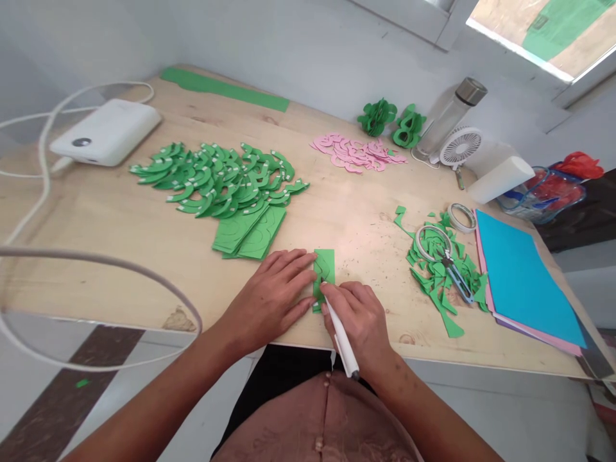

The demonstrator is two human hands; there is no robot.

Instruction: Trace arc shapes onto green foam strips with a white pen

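Observation:
A small green paper rectangle (328, 258) with a curved dark outline lies near the table's front edge. My left hand (276, 292) rests flat beside it, fingers stretched out with their tips on its left edge. In my right hand (360, 314) is a white pen (342, 333), its tip down on the green paper and its dark end toward my body. Behind my left hand lies a stack of green paper rectangles (250, 232) with curved outlines. Beyond that stack is a heap of cut green paper curves (216, 176) with small white patches.
Scissors (455, 273) and a tape roll (462, 218) lie on green scraps (436, 282), beside coloured sheets (529, 282). Pink cut-outs (356, 153), green paper ornaments (378, 117), a bottle (450, 119) and a small fan (461, 147) are farther back. A cabled white device (108, 131) sits left.

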